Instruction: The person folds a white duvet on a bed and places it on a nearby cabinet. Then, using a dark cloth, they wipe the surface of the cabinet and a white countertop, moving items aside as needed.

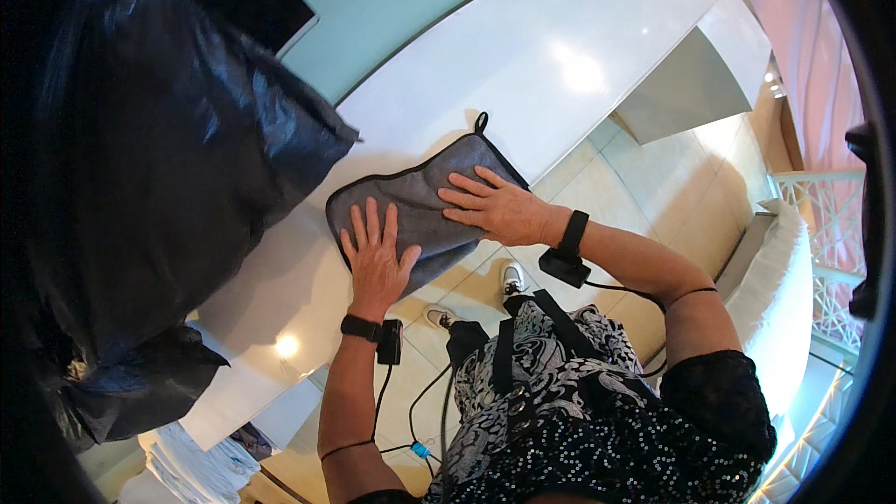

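Item: grey cloth (425, 205), dark-edged, with a small black hanging loop (482, 121) at one corner. It lies flat at the centre of the frame on the near edge of a glossy white counter (523, 56). The long axis runs from lower left to upper right, and the looped corner points to the upper right. The lower right part of the cloth hangs past the counter edge, over the floor.

Left hand (375, 257): flat, palm down, fingers spread, pressing the lower left part of the cloth. A black band sits on the wrist, with a small black box and cable just below it.

Right hand (495, 205): flat, palm down, fingers spread and pointing toward frame left, resting on the right half of the cloth. It also has a black wrist band, box and cable. Neither hand pinches or grips anything.

Surface: the white counter runs as a wide strip from lower left to upper right and shows bright light reflections. A pale green wall (392, 0) stands behind it.

Surroundings: a large black plastic bag (159, 177) fills the left of the frame and rests against the counter. Beige floor tiles (635, 196) lie right of centre, with a white shoe (511, 275) on them. Folded white linen (201, 467) is at lower left, a white cushioned seat (793, 299) at the right edge, and white lattice railing (826, 224) beyond it.
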The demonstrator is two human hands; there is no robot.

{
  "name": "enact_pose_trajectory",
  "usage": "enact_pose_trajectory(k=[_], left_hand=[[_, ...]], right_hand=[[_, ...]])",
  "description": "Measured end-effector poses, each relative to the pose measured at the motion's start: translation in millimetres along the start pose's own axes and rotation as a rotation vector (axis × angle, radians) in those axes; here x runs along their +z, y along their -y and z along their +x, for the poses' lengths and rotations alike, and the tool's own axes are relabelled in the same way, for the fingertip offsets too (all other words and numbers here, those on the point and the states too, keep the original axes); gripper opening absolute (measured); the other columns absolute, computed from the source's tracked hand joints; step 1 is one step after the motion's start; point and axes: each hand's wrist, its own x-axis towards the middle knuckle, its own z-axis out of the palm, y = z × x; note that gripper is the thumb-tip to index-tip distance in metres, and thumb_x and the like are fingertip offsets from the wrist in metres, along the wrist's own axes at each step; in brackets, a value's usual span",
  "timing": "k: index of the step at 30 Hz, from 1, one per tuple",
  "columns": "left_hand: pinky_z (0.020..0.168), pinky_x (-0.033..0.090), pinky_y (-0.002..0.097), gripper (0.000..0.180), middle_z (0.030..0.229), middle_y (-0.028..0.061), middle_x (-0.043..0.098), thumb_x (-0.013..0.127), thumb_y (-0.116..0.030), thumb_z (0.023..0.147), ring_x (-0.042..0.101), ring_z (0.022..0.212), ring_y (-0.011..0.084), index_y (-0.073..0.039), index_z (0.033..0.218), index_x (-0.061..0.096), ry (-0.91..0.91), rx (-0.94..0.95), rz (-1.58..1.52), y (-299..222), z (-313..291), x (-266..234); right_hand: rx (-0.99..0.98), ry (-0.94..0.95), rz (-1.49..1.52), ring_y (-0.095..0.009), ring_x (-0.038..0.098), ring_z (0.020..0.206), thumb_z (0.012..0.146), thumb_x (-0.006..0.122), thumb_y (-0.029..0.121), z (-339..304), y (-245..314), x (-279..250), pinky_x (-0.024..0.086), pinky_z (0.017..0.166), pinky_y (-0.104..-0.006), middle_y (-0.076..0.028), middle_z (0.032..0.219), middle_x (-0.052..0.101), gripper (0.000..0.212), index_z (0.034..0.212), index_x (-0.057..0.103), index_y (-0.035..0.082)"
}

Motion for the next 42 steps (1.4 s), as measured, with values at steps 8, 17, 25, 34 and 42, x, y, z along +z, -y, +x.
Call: enact_pose_trajectory(k=[8, 17, 25, 34, 42], left_hand=[[0.106, 0.017, 0.0607, 0.069, 0.153, 0.0155, 0.015, 0.054, -0.042, 0.089, 0.011, 0.14, 0.0404, -0.013, 0.145, 0.027, 0.01, -0.153, 0.112, 8, 88, -6], [0.105, 0.021, 0.0578, 0.068, 0.149, 0.0156, 0.022, 0.054, -0.045, 0.088, 0.018, 0.138, 0.0376, -0.013, 0.143, 0.029, -0.096, -0.19, 0.24, 34, 145, 6], [0.102, 0.024, 0.0561, 0.07, 0.142, 0.0162, 0.032, 0.055, -0.047, 0.087, 0.029, 0.13, 0.0383, -0.01, 0.141, 0.03, -0.105, -0.191, 0.168, 29, 147, 0], [0.1, 0.027, 0.0538, 0.055, 0.136, 0.0131, 0.042, 0.047, -0.04, 0.092, 0.036, 0.126, 0.0339, -0.008, 0.136, 0.04, -0.12, -0.337, 0.062, 21, 152, -17], [0.096, 0.03, 0.0518, 0.04, 0.121, 0.0127, 0.051, 0.052, -0.031, 0.091, 0.044, 0.115, 0.0326, -0.008, 0.123, 0.053, -0.221, -0.467, 0.085, 24, 157, -15]], right_hand=[[0.131, -0.116, 0.039, -0.03, 0.022, 0.139, 0.081, 0.063, 0.045, 40, -73, -6, 0.019, 0.111, -0.0528, -0.009, 0.148, 0.031, 0.063, 0.135, 0.046, 0.018], [0.201, -0.239, 0.026, -0.032, 0.028, 0.136, 0.084, 0.056, 0.051, 89, -122, -4, 0.019, 0.111, -0.0529, -0.012, 0.145, 0.035, 0.061, 0.134, 0.047, 0.017], [0.224, -0.214, 0.032, -0.03, 0.029, 0.135, 0.08, 0.059, 0.056, 102, -140, -8, 0.019, 0.112, -0.0499, -0.012, 0.145, 0.034, 0.079, 0.138, 0.036, 0.008], [0.17, -0.301, 0.04, -0.029, 0.04, 0.126, 0.075, 0.065, 0.049, 121, -159, -21, 0.027, 0.105, -0.0465, -0.014, 0.131, 0.047, 0.072, 0.127, 0.047, 0.002], [0.078, -0.381, 0.111, -0.027, 0.047, 0.106, 0.071, 0.069, 0.044, 139, -160, -17, 0.032, 0.096, -0.0431, -0.01, 0.107, 0.054, 0.061, 0.113, 0.057, 0.002]])
